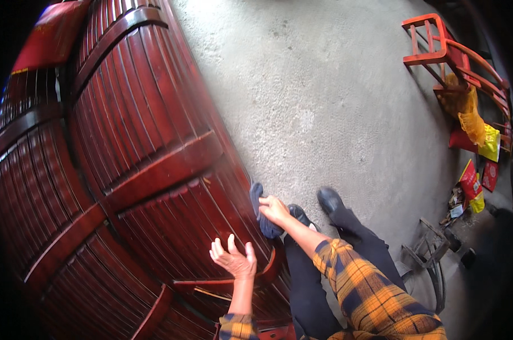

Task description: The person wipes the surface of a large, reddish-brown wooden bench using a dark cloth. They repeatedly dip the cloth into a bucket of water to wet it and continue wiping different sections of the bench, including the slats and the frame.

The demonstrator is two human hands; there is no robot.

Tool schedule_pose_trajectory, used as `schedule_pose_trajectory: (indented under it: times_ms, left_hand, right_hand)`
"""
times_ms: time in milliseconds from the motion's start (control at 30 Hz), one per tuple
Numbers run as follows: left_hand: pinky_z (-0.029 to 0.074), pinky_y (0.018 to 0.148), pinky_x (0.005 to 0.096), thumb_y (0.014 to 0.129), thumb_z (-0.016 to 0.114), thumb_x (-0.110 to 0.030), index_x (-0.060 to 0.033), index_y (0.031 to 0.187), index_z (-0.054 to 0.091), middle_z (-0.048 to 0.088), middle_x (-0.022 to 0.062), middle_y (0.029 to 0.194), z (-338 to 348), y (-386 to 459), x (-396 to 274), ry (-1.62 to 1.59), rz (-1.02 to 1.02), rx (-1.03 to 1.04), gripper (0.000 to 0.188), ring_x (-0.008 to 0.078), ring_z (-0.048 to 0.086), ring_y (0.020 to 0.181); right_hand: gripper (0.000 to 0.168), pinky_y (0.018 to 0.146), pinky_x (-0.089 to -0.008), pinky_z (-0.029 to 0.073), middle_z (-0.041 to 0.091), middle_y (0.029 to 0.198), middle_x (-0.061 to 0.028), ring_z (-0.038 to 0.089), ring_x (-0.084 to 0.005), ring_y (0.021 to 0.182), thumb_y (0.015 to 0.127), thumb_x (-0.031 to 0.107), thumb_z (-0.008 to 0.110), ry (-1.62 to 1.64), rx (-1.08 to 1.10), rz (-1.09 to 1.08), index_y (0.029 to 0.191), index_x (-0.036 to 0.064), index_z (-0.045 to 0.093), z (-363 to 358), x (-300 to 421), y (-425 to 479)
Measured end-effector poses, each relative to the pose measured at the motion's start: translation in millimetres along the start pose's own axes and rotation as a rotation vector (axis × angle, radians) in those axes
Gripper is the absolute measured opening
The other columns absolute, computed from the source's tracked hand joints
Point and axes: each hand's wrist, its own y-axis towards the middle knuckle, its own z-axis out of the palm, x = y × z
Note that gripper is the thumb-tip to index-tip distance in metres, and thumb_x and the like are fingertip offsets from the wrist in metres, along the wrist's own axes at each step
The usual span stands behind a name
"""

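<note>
A dark blue cloth [268, 227] hangs in the grip of my right hand [274, 211], beside the front edge of a red-brown slatted wooden bench [184, 212]. Whether the cloth touches that edge, I cannot tell. My left hand [235, 258] is raised over the bench's slats with its fingers spread and nothing in it. Both arms wear checked orange and navy sleeves. My black shoes [329, 199] stand on the floor just right of the bench.
Grey concrete floor [307, 106] stretches ahead. Orange-red wooden chairs [435, 55] stand at the right, with a yellow mesh bag [472, 121] against them. Red and yellow packages [471, 182] lie below, near a small dark stool [428, 250]. A red box-like item [48, 36] sits at upper left.
</note>
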Motion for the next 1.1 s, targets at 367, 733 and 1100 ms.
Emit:
schedule_pose_trajectory:
  times_ms: [367, 733, 1100]
  left_hand:
    - [0.023, 0.113, 0.0538, 0.095, 0.056, -0.040, -0.0097, 0.148, 0.036, 0.027, 0.0182, 0.154, -22.6, 325.8, 12.6, 0.066, -0.130, -0.294, 0.064, 0.0382, 0.028, 0.140]
    - [0.020, 0.115, 0.0553, 0.090, 0.057, -0.046, -0.0017, 0.149, 0.030, 0.023, 0.0221, 0.156, -25.9, 328.7, 2.5, 0.064, -0.189, -0.156, 0.079, 0.0414, 0.020, 0.145]
    - [0.020, 0.115, 0.0563, 0.095, 0.046, -0.056, 0.0003, 0.148, 0.032, 0.024, 0.0245, 0.154, -27.5, 330.8, -0.4, 0.048, -0.202, -0.129, 0.079, 0.0425, 0.021, 0.144]
  right_hand:
    - [0.033, 0.089, -0.0427, 0.051, 0.068, 0.114, -0.0142, 0.065, -0.0348, 0.106, 0.081, 0.028, 0.063, 0.002, -0.185, -0.170, 0.109, 0.016, 0.074, -66.7, 233.8, 170.9]
    - [0.023, 0.080, -0.0498, 0.051, 0.072, 0.097, -0.0131, 0.066, -0.0373, 0.092, 0.081, 0.019, 0.063, -0.072, -0.238, -0.409, 0.100, 0.007, 0.064, -94.5, 284.9, 228.2]
    - [0.028, 0.085, -0.0470, 0.051, 0.071, 0.101, -0.0168, 0.066, -0.0385, 0.097, 0.083, 0.024, 0.056, -0.103, -0.081, -0.130, 0.100, 0.013, 0.075, -116.8, 332.4, 249.8]
